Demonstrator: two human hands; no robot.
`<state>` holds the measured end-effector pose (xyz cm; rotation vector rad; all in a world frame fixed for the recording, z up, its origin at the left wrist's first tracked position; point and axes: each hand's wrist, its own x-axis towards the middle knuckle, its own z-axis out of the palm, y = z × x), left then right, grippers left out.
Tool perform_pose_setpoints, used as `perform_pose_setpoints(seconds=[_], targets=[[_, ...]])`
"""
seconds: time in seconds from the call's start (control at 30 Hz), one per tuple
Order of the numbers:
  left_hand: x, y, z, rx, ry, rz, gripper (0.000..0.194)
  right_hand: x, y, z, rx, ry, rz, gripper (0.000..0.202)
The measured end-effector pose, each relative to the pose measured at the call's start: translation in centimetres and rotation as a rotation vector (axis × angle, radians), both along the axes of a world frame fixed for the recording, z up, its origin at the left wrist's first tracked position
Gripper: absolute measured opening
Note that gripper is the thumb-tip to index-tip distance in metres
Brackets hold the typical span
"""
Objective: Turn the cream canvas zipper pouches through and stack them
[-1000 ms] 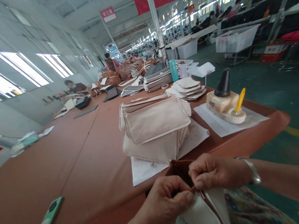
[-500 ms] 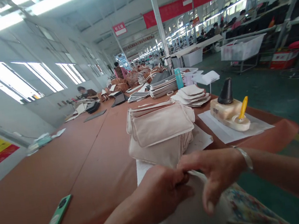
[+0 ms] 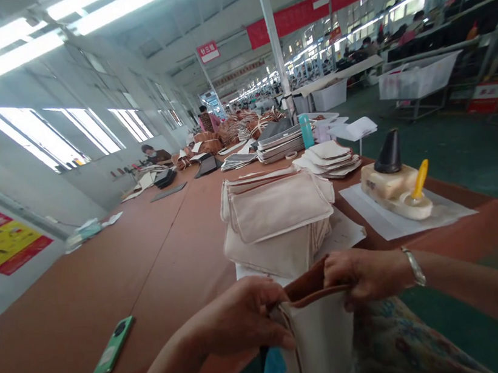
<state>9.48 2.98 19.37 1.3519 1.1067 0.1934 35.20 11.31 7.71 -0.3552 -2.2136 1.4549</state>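
My left hand (image 3: 243, 317) grips the left rim of a beige pouch-like leather piece (image 3: 326, 338), its thumb outside and its fingers over the edge. Opposite it, my right hand (image 3: 368, 275) pinches the right rim, with fingertips partly hidden inside. Between the hands the mouth gapes, showing a brown inner side (image 3: 308, 286). The piece hangs upright at the table's front edge, its lower end out of frame. Just beyond my hands lies a stack of flat beige pieces (image 3: 281, 206) with stitched-looking borders.
A green phone (image 3: 113, 349) lies on the brown table (image 3: 169, 276) at left. To the right, on white paper (image 3: 452, 213), sit a pale block (image 3: 384, 184), a black cone (image 3: 388, 153) and a yellow-handled brush (image 3: 420, 179). More stacked pieces (image 3: 328, 158) lie behind.
My hands have moved apart, and the piece's mouth now gapes with its brown inside showing. It hangs more upright. The whole view has shifted slightly, moving the scene rightward.
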Motion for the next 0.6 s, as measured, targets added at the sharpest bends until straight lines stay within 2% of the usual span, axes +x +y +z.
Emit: perform_pose_setpoints(seconds=[0.07, 0.1, 0.17, 0.23, 0.4, 0.5, 0.6], targets=[[2.1, 0.6, 0.1, 0.099, 0.028, -0.060, 0.040, -0.7, -0.6, 1.9, -0.143, 0.022, 0.131, 0.045], [2.9, 0.8, -0.1, 0.150, 0.053, -0.082, 0.037, -1.0, -1.0, 2.8, -0.217, 0.045, 0.170, 0.045], [3.7, 1.2, -0.8, 0.226, 0.098, -0.092, 0.035, -1.5, -1.7, 3.6, -0.280, 0.077, 0.140, 0.035], [3.7, 1.4, -1.8, 0.221, 0.088, -0.063, 0.035, -1.6, -2.3, 3.1, -0.220, 0.056, 0.047, 0.027], [2.9, 0.7, -4.6, 0.090, -0.019, 0.082, 0.042, -0.8, -3.6, 0.7, -0.001, -0.056, -0.140, 0.016], [3.2, 0.5, -5.4, 0.108, -0.032, 0.175, 0.043, -0.3, -4.2, 0.8, 0.061, -0.111, -0.202, 0.014], [3.6, 0.8, -5.7, 0.099, -0.058, 0.230, 0.041, -0.2, -4.8, 1.2, 0.066, -0.138, -0.247, 0.019]])
